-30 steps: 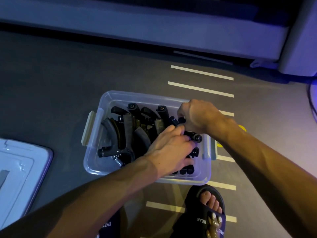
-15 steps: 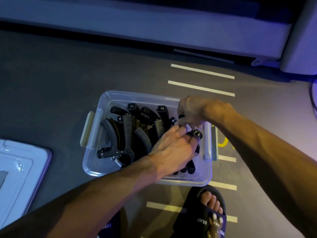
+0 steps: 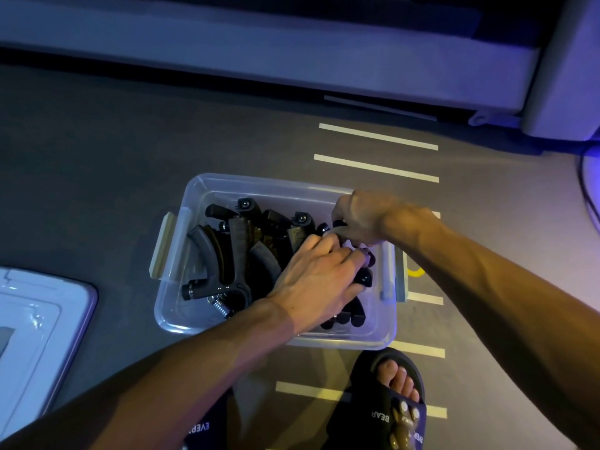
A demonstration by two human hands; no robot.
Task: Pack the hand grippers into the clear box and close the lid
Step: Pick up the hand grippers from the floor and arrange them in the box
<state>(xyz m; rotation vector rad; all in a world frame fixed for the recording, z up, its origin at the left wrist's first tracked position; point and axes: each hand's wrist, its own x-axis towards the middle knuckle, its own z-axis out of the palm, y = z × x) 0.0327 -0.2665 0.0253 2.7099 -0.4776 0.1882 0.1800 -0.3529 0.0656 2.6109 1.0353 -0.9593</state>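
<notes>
A clear box [image 3: 175, 280] stands on the grey floor, holding several dark hand grippers [image 3: 227, 254] with grey handles and metal springs. Both hands are inside its right half. My left hand [image 3: 318, 280] lies flat on a black hand gripper [image 3: 363, 277], fingers curled over its top. My right hand [image 3: 360, 219] pinches the far end of a hand gripper near the right rim. The gripper beneath the hands is mostly hidden. The white lid [image 3: 39, 326] lies on the floor at the left.
White tape stripes [image 3: 376, 167] mark the floor beyond and beside the box. My feet in black slides [image 3: 389, 404] stand just in front of it. A pale furniture base [image 3: 292, 60] runs along the far side. A dark cable [image 3: 587, 196] curves at right.
My right hand has drawn back slightly toward the right rim and turned, fingers now pinching. My left hand stays pressed on the hand grippers, shifted very little.
</notes>
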